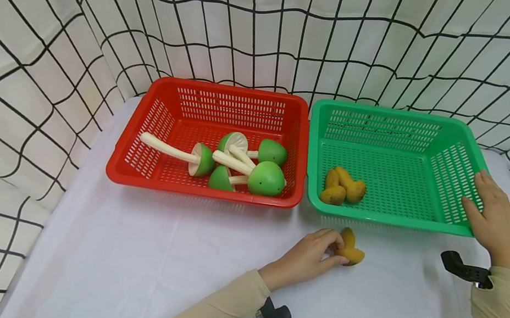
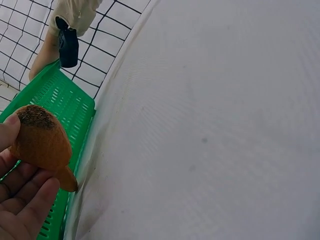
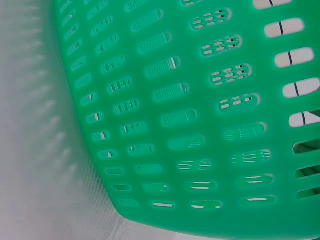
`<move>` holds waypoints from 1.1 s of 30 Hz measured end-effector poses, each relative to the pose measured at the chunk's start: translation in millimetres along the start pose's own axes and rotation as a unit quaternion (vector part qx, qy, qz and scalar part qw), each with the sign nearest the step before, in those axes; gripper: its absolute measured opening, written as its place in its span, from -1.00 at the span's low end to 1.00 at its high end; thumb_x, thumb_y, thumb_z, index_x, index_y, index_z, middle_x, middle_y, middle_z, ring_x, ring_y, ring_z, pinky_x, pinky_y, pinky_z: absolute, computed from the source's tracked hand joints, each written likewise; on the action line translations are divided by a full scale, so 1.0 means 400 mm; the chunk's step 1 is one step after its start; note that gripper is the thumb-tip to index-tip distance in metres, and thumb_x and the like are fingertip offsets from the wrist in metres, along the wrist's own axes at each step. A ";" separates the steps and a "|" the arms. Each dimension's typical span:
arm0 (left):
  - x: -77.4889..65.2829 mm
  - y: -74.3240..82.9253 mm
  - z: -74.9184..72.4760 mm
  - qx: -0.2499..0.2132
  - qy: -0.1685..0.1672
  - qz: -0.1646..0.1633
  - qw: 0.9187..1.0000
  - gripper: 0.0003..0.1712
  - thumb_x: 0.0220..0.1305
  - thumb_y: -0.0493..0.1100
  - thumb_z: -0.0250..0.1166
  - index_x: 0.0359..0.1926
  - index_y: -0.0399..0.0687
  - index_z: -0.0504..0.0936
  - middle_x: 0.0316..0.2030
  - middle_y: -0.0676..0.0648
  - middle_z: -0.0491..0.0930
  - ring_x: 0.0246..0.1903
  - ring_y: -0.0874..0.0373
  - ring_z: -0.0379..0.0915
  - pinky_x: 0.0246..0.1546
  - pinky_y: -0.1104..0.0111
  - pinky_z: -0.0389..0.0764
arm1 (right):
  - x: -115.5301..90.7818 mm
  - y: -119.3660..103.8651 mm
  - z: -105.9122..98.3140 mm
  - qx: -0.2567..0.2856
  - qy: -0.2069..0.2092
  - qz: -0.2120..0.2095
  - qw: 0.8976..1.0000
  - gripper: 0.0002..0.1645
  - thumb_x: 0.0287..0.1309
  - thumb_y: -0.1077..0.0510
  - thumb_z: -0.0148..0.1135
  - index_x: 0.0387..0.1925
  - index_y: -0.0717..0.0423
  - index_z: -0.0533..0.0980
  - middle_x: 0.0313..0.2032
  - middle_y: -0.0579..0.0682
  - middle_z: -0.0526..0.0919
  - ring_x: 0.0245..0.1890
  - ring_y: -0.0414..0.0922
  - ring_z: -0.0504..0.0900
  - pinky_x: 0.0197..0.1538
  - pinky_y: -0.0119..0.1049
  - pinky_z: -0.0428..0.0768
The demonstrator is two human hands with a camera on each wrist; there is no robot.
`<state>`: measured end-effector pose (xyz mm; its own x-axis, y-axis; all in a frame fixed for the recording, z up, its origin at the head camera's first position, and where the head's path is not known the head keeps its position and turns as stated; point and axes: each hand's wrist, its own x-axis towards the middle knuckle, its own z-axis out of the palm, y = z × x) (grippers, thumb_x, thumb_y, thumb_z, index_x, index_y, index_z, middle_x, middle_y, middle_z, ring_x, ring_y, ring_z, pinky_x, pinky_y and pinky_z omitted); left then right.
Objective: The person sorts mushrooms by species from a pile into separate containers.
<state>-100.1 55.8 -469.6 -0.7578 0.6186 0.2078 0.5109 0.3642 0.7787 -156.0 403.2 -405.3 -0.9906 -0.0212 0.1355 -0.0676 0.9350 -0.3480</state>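
Note:
My left hand (image 1: 312,257) pinches a yellow-brown, knobbly, two-lobed piece like a ginger root (image 1: 351,255), just in front of the green basket (image 1: 385,218). Close up in the left wrist view, the ginger-like piece (image 2: 42,142) has a dark, rough end between thumb and fingers. My right hand (image 1: 498,220) rests on that basket's right rim, the thumb reaching over the inside edge. The right wrist view shows the perforated outer wall of the basket (image 3: 150,115), without the hand. Several similar yellow-brown lobes (image 1: 343,187) lie inside at the left; how many pieces they form, I cannot tell.
A red basket (image 1: 202,192) stands left of the green one, their ends touching. Several mushrooms (image 1: 267,178) with green caps and pale stems lie in it. Behind and beside both rises a black grid (image 1: 283,13) over white cloth. White cloth (image 1: 143,263) covers the table.

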 end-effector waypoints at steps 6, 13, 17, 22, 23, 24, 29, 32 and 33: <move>-0.003 0.004 -0.006 -0.051 0.003 0.000 0.999 -0.77 0.21 -0.18 0.30 -0.19 -0.18 0.48 -0.25 -0.02 0.53 -0.22 0.31 0.47 -0.16 0.68 0.45 | 0.001 0.000 0.000 0.001 -0.001 0.001 1.000 -0.27 0.37 0.05 -0.25 0.42 0.33 -0.11 0.41 0.31 -0.10 0.42 0.19 -0.16 0.38 0.12 -0.15; -0.006 0.006 -0.012 -0.103 0.004 0.023 0.994 -0.75 0.11 -0.21 0.38 -0.24 -0.19 0.52 -0.31 -0.04 0.57 -0.28 0.35 0.48 -0.19 0.62 0.51 | 0.001 -0.002 -0.002 0.002 -0.005 0.004 1.000 -0.27 0.37 0.05 -0.25 0.42 0.33 -0.12 0.41 0.32 -0.10 0.42 0.19 -0.17 0.38 0.12 -0.15; -0.007 0.009 -0.014 -0.112 0.001 0.027 0.993 -0.75 0.09 -0.22 0.40 -0.26 -0.18 0.53 -0.34 -0.03 0.58 -0.30 0.37 0.46 -0.20 0.62 0.51 | -0.001 -0.003 -0.003 0.006 -0.005 0.002 1.000 -0.27 0.37 0.05 -0.25 0.42 0.32 -0.11 0.41 0.31 -0.11 0.42 0.19 -0.17 0.37 0.13 -0.15; -0.008 0.012 -0.019 -0.111 -0.003 0.027 0.993 -0.76 0.09 -0.21 0.40 -0.27 -0.17 0.53 -0.34 -0.02 0.58 -0.31 0.39 0.46 -0.21 0.64 0.49 | 0.000 -0.001 -0.004 0.004 -0.008 -0.003 1.000 -0.27 0.38 0.04 -0.25 0.42 0.31 -0.12 0.42 0.28 -0.11 0.43 0.15 -0.20 0.37 0.14 -0.15; -0.008 0.012 -0.019 -0.112 -0.005 0.027 0.993 -0.76 0.09 -0.21 0.40 -0.27 -0.17 0.53 -0.34 -0.02 0.58 -0.31 0.38 0.46 -0.21 0.64 0.49 | 0.000 -0.001 -0.004 0.004 -0.010 -0.005 1.000 -0.27 0.38 0.04 -0.25 0.42 0.31 -0.12 0.42 0.28 -0.12 0.44 0.14 -0.20 0.37 0.14 -0.16; -0.008 0.013 -0.020 -0.114 -0.006 0.027 0.993 -0.76 0.08 -0.21 0.40 -0.27 -0.17 0.53 -0.34 -0.02 0.58 -0.31 0.39 0.46 -0.21 0.64 0.49 | 0.000 -0.001 -0.004 0.004 -0.011 -0.006 1.000 -0.27 0.38 0.03 -0.25 0.42 0.31 -0.12 0.42 0.27 -0.12 0.44 0.14 -0.21 0.37 0.14 -0.16; -0.009 0.018 -0.026 -0.126 -0.011 0.029 0.992 -0.77 0.08 -0.23 0.41 -0.28 -0.18 0.54 -0.35 -0.03 0.59 -0.31 0.40 0.46 -0.20 0.63 0.50 | 0.000 0.000 -0.005 0.005 -0.015 -0.008 1.000 -0.27 0.39 0.02 -0.26 0.43 0.30 -0.14 0.43 0.27 -0.14 0.44 0.13 -0.22 0.38 0.13 -0.18; -0.009 0.023 -0.033 -0.122 -0.011 0.031 0.992 -0.77 0.09 -0.22 0.40 -0.28 -0.17 0.54 -0.34 -0.02 0.60 -0.32 0.42 0.47 -0.21 0.62 0.51 | -0.001 0.000 -0.005 0.006 -0.015 -0.007 1.000 -0.27 0.39 0.02 -0.26 0.43 0.30 -0.14 0.42 0.27 -0.14 0.44 0.14 -0.22 0.38 0.13 -0.18; -0.008 0.025 -0.035 -0.123 -0.010 0.031 0.992 -0.77 0.08 -0.22 0.40 -0.27 -0.18 0.54 -0.34 -0.02 0.60 -0.32 0.43 0.47 -0.21 0.61 0.52 | -0.001 0.000 -0.005 0.006 -0.015 -0.006 1.000 -0.27 0.39 0.01 -0.27 0.43 0.29 -0.14 0.42 0.27 -0.14 0.44 0.13 -0.22 0.38 0.13 -0.18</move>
<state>-98.2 47.7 -454.3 -0.7180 0.6496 0.2500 0.4400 0.1453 0.8861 -155.4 403.9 -403.4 -0.9928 -0.0435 0.1119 -0.0810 0.9306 -0.3569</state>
